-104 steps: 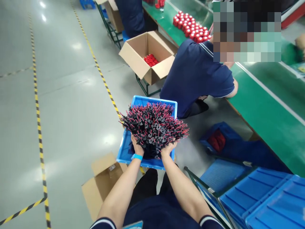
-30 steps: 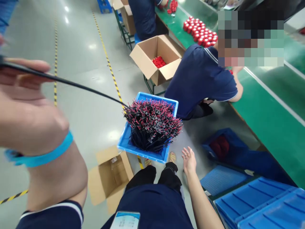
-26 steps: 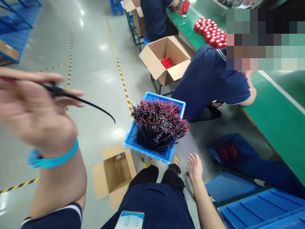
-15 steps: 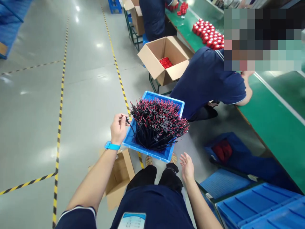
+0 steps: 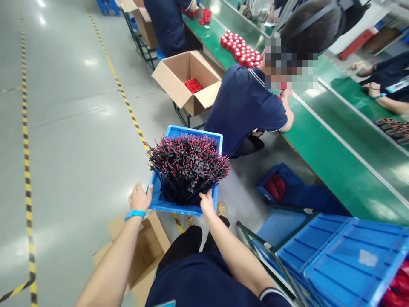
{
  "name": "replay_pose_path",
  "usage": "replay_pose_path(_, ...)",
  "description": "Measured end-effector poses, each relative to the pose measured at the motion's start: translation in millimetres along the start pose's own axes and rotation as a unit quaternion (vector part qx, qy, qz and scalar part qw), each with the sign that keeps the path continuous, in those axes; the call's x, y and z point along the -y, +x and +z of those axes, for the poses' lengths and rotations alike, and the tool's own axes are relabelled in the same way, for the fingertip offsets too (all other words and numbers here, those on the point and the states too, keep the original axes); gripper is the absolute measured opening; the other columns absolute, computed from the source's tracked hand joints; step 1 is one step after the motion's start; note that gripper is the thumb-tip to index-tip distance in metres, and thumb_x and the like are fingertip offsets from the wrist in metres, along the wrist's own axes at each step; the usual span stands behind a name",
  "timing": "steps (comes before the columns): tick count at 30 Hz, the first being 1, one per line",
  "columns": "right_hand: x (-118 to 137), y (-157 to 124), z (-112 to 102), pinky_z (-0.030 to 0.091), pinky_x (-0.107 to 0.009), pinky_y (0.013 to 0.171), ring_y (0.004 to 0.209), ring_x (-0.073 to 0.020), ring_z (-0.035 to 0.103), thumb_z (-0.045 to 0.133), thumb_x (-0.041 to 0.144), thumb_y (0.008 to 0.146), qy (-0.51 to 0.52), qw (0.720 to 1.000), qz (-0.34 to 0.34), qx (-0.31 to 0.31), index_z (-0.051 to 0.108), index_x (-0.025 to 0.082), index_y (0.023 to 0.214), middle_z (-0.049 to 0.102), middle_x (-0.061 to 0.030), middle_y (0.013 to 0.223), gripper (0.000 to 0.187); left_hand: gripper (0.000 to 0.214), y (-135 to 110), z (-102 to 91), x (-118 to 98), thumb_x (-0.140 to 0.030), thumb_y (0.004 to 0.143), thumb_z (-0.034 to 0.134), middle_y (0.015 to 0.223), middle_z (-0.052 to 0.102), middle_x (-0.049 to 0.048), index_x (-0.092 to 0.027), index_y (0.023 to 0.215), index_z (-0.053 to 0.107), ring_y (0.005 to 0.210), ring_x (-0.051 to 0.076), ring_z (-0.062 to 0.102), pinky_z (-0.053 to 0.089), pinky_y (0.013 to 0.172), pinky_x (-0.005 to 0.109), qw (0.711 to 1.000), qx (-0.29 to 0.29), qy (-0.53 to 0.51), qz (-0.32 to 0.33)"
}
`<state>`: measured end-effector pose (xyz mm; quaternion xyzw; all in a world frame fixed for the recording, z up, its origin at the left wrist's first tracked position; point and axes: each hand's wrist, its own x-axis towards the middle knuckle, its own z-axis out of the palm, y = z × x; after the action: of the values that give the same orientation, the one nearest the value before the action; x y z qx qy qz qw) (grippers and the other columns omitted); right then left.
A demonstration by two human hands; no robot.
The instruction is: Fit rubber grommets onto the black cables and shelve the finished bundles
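A blue plastic bin (image 5: 175, 207) stands in front of me, packed with a dense upright bunch of black cables (image 5: 191, 164) whose ends show red wire tips. My left hand (image 5: 140, 198) is at the bin's left edge, thumb at the rim and the other fingers along the outer side. At the front right corner, my right hand (image 5: 207, 205) closes over the rim, its fingertips just inside beside the lower cables. Part of its grip is hidden. What the bin rests on is out of sight beneath it.
An open carton (image 5: 182, 68) with red parts stands beyond the bin, beside a seated co-worker (image 5: 246, 106). Green workbench (image 5: 338, 170) runs along the right. Lidded blue crates (image 5: 351, 251) sit on a rack at lower right. Another open carton (image 5: 150, 247) lies near my feet.
My left hand has let go of a single black cable and moved down to the bin's side. My right hand has come from beside the bin onto its front right corner. The view has shifted right.
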<state>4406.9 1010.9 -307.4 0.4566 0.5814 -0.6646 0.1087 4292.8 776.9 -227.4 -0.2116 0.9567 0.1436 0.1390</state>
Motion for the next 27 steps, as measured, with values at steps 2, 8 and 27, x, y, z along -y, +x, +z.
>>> replay_pose_path(2,4,16,11,0.034,-0.048,0.125,0.155,-0.0315,0.034,0.062,0.036,0.080,-0.038,0.999,-0.020,0.007,0.031,0.004,0.159,0.037,-0.0193,0.165,0.091,0.046,0,10.1,10,-0.042,0.096,0.056,0.117,0.072,0.0224,-0.009,0.128,0.060,0.114,0.037,0.068,0.052,0.099,0.052,0.997,0.056,0.038,-0.023)
replay_pose_path(8,-4,4,-43,0.043,-0.046,0.119,0.135,-0.0285,0.059,0.055,0.034,0.087,-0.157,0.983,-0.098,0.003,0.059,0.014,0.142,0.065,-0.0156,0.142,0.058,0.036,-8,30.6,21,-0.045,0.104,0.048,0.091,0.068,0.0048,-0.015,0.122,0.059,0.078,0.019,0.066,0.055,0.079,0.038,0.986,0.112,0.112,-0.060)
replay_pose_path(27,63,65,-62,0.052,-0.032,0.087,0.103,-0.0228,0.072,0.041,0.046,0.106,-0.416,0.905,-0.080,0.026,0.052,0.027,0.141,0.075,-0.0070,0.113,0.041,0.042,-84,48.0,13,-0.041,0.104,0.040,0.108,0.072,0.0212,-0.008,0.124,0.057,0.095,0.032,0.071,0.056,0.083,0.045,0.977,0.068,0.114,-0.166)
